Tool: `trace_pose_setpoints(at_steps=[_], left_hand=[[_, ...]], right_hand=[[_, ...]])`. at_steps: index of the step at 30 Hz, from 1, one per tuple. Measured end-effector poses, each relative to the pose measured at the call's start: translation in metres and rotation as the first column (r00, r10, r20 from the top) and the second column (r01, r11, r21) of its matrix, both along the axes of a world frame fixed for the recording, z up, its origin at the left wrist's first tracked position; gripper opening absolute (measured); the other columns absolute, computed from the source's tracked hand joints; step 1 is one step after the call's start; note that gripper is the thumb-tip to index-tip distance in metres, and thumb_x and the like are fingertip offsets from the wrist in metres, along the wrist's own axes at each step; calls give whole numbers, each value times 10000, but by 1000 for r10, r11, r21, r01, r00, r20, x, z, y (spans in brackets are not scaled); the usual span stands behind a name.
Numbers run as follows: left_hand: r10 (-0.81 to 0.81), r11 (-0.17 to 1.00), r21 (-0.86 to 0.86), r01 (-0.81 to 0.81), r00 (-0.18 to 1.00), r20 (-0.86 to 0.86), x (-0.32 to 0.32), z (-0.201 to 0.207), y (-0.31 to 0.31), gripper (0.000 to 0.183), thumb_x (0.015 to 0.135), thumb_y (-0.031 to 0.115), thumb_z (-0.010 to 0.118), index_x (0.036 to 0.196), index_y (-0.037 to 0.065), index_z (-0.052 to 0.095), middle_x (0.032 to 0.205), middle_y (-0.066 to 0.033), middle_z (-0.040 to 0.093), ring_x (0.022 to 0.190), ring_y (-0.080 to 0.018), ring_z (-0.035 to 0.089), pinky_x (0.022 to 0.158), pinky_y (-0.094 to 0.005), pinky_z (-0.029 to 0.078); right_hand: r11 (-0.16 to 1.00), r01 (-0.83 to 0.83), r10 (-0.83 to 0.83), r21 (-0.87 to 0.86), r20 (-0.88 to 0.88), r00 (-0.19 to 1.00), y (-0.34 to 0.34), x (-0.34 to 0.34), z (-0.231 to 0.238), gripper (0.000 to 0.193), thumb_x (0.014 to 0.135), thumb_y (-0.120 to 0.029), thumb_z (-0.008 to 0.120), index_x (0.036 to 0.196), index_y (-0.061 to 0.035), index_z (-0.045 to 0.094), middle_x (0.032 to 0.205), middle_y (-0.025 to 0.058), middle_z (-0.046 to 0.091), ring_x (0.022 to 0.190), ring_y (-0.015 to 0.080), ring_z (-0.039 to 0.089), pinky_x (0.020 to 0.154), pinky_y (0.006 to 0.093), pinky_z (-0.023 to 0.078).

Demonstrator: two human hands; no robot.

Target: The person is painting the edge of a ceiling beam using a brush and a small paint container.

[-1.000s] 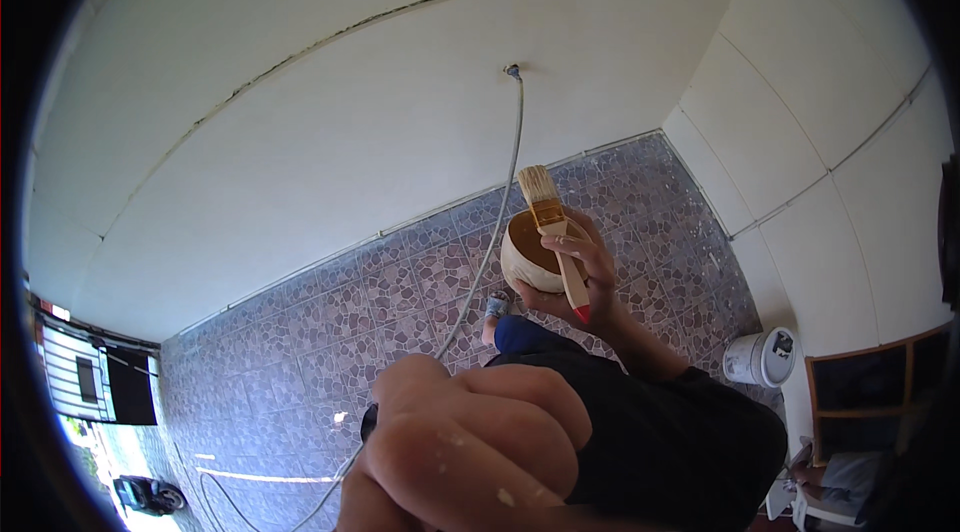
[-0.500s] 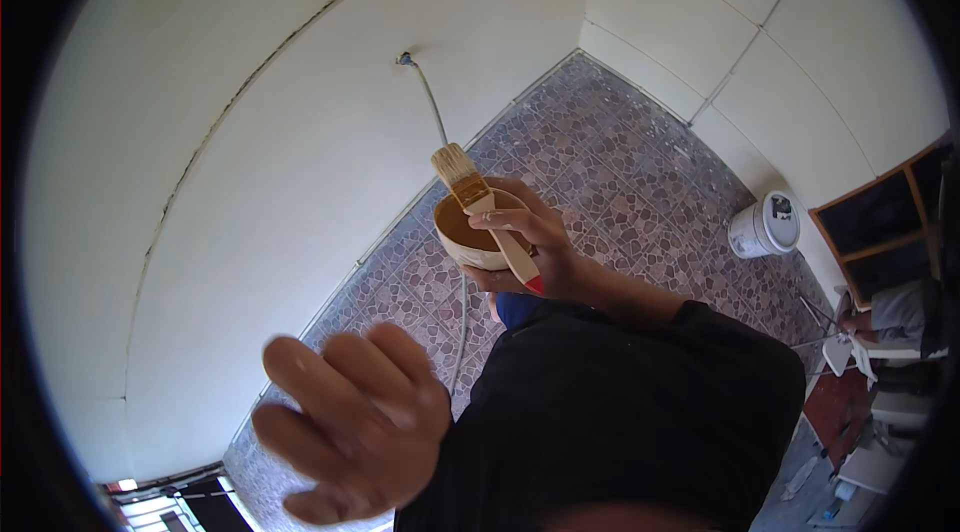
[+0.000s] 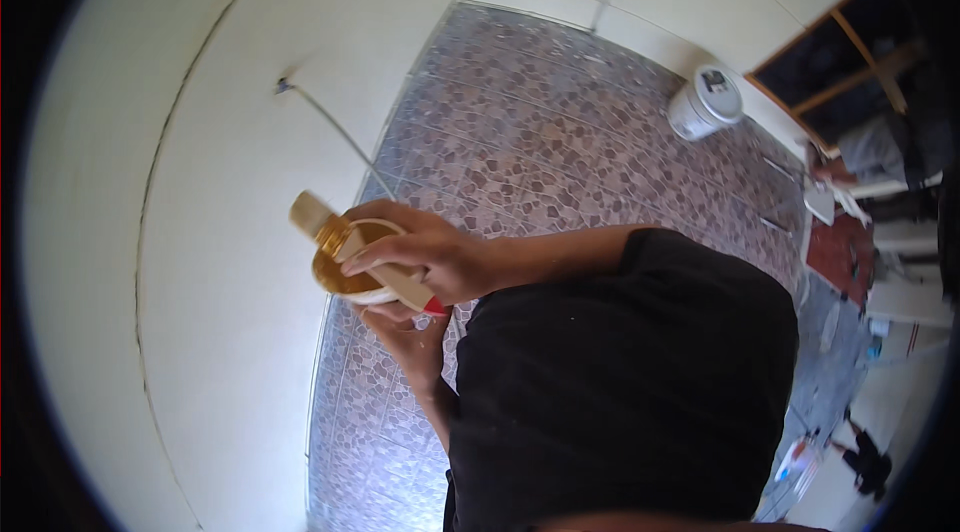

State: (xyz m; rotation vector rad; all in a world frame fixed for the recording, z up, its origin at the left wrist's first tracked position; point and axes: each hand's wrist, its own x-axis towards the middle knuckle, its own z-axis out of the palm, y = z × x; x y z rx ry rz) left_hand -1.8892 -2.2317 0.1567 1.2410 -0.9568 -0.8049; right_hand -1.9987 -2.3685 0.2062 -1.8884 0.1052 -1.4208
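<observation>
In the head view my right hand (image 3: 440, 252) holds both a paintbrush (image 3: 400, 284) and a small round bowl (image 3: 375, 296). Its thumb presses the brush's pale wooden handle, which ends in a red tip, across the bowl's rim. The brush's light bristles stick out past the far left side of the bowl, toward the wall. Brownish-yellow colour shows inside the bowl. From below, my left hand (image 3: 410, 340) grips the bowl's underside; most of its fingers are hidden behind it.
A pale wall (image 3: 230, 232) with a long crack rises on the left; a cable (image 3: 345, 137) comes out of it. A white lidded bucket (image 3: 705, 104) stands on the stone-patterned floor (image 3: 540, 122) near a wooden-framed window (image 3: 850, 62). Clutter lies at far right.
My left hand, raised and empty before, has come under the bowl and taken hold. The bowl and brush have shifted left and lower in view, closer to the wall, as the view turned.
</observation>
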Motion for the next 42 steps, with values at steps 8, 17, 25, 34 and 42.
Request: trace_pose_setpoints(at_steps=[8,17,25,34,42], left_hand=[[-53,998,-29,61,975,214,-19,-25,-11,1015,850,177,895,1604,37,229,1515,-182,463,1379,-293,534,1144,-448,454],[-95,994,-38,105,975,203,-56,-12,-22,773,845,181,894,1463,6,465,1387,-170,590,1267,-275,629,1043,-417,521],[-115,990,-69,125,985,131,-55,-8,-37,669,817,132,872,1395,20,553,1302,-111,660,1159,-231,677,993,-392,546],[-128,985,-89,146,975,184,-54,-1,-59,693,849,129,878,1418,17,499,1298,-117,663,1169,-232,675,1004,-384,541],[-118,992,50,115,991,67,-42,-33,-59,937,684,149,1005,1420,23,439,1311,-140,625,1213,-255,648,1039,-410,524]], right_hand=[[988,153,-154,-34,-21,988,26,-40,-6,633,803,-188,934,1344,-144,608,1433,253,534,1291,396,626,1011,451,595],[980,196,-192,37,-96,977,44,-79,-16,791,725,-149,959,1416,-192,577,1448,265,502,1315,442,585,1026,505,560],[941,294,-326,-168,-215,921,33,-102,8,822,697,-223,982,1423,-200,598,1512,269,456,1488,491,401,1194,645,385],[728,417,-582,-544,-168,796,14,-105,22,448,836,-280,883,1252,-206,734,1192,75,586,1272,272,536,1219,662,246],[697,572,-675,-433,-128,726,-11,-100,44,377,849,-307,870,1192,-181,779,900,-4,652,933,197,665,1146,553,305]])
